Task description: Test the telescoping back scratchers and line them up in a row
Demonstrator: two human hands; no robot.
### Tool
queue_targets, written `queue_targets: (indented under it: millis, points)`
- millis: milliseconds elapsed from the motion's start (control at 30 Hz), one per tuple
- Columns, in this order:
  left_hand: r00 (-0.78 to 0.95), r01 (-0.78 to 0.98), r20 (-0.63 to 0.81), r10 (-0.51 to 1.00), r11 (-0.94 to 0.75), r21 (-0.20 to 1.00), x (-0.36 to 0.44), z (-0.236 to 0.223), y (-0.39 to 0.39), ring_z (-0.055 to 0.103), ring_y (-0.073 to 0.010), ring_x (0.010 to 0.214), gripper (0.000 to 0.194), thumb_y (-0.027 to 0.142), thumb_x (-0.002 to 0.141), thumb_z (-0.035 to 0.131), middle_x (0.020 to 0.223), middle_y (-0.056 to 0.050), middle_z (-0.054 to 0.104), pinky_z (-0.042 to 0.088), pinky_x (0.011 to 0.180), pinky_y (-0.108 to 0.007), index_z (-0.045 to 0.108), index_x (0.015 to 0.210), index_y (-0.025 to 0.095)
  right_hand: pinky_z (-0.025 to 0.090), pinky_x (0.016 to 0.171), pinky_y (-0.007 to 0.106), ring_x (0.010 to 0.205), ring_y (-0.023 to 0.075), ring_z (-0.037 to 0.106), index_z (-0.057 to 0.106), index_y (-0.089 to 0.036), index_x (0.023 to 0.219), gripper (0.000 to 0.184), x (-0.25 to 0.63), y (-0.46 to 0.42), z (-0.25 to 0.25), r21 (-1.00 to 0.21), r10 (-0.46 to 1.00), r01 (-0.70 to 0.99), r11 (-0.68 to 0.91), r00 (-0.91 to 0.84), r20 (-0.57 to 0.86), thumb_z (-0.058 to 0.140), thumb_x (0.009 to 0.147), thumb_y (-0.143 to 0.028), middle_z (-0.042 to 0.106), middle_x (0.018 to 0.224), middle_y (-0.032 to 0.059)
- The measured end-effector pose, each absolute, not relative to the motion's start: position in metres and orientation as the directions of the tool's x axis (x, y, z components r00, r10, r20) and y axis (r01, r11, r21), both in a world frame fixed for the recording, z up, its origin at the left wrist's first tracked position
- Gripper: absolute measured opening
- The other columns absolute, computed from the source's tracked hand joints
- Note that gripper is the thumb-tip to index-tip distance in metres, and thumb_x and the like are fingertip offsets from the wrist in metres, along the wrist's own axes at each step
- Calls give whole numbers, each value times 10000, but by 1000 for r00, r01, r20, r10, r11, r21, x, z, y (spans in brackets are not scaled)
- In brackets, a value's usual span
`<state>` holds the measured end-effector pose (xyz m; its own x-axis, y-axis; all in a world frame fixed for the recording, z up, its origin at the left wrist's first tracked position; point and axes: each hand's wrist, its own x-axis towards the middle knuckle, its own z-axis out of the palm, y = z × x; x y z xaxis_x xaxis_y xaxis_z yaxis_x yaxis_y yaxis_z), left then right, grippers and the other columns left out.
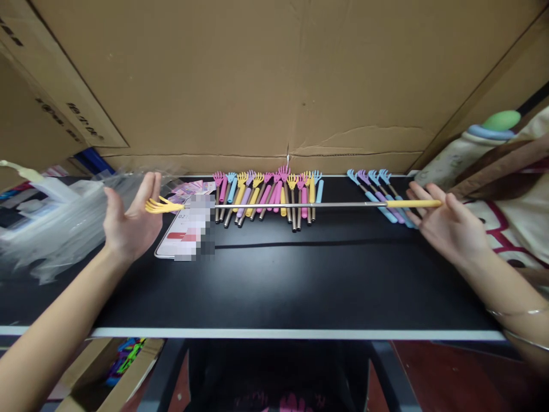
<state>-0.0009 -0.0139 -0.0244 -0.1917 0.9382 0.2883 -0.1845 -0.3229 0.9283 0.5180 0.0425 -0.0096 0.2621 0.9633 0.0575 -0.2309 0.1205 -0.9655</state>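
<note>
A yellow back scratcher is stretched out long and hangs level above the black table. Its yellow claw rests against the palm of my left hand, whose fingers are spread and point up. Its yellow handle ends at the palm of my right hand, also flat with the fingers apart. The scratcher is pinched end to end between the two palms. Its thin shadow runs along the table below.
A row of several collapsed pink, yellow, purple and blue scratchers lies at the back, with a blue and purple group further right. A white device lies left of centre. Clear plastic bags pile at the left. Cardboard walls the back.
</note>
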Motion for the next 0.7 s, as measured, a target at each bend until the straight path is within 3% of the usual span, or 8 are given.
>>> queue_targets:
  millis: [100, 200, 267, 367, 467, 700]
  points:
    - [-125, -175, 284, 951, -303, 937, 5, -29, -15, -4, -194, 1512, 725, 839, 781, 389, 1584, 109, 257, -72, 1235, -467, 565, 1297, 360, 365, 1110, 375, 1323, 124, 458, 679, -347, 885, 307, 512, 39, -11, -968, 978, -219, 127, 190, 85, 376, 934, -334, 618, 1317, -69]
    - [-82, -154, 283, 955, -293, 944, 13, -33, -15, -26, -189, 1511, 738, 842, 784, 375, 1592, 108, 235, -76, 1236, -456, 537, 1327, 369, 271, 1173, 373, 1362, 112, 412, 678, -383, 959, 247, 508, 36, -14, -974, 989, -198, 114, 115, 93, 434, 927, -406, 559, 1386, -104]
    - [-64, -139, 281, 958, -287, 948, 17, -35, -15, -41, -191, 1510, 750, 846, 780, 377, 1597, 111, 216, -70, 1238, -451, 520, 1345, 374, 204, 1200, 370, 1388, 111, 377, 666, -415, 1012, 213, 506, 34, -18, -979, 995, -181, 95, 59, 86, 517, 879, -488, 509, 1433, -122]
    - [-55, -129, 284, 957, -289, 949, 20, -36, -14, -43, -188, 1509, 754, 846, 779, 380, 1598, 114, 213, -68, 1243, -430, 513, 1355, 377, 143, 1217, 383, 1416, 120, 332, 625, -470, 1125, 381, 506, 32, -24, -982, 994, -167, 94, -37, 101, 639, 766, -598, 435, 1489, -135]
    - [-69, -136, 283, 957, -290, 947, 21, -36, -13, -42, -184, 1509, 748, 839, 794, 359, 1601, 115, 204, -71, 1243, -424, 510, 1358, 372, 123, 1223, 374, 1428, 110, 304, 578, -506, 1208, 510, 508, 33, -30, -982, 987, -159, 103, -106, 120, 677, 726, -640, 381, 1520, -148]
    - [-82, -158, 279, 957, -289, 944, 19, -34, -11, -26, -171, 1509, 778, 839, 790, 363, 1609, 91, 186, -102, 1234, -417, 486, 1375, 340, 120, 1222, 393, 1435, 112, 289, 588, -515, 1191, 465, 512, 34, -30, -980, 985, -173, 100, -123, 122, 687, 744, -600, 374, 1521, -157]
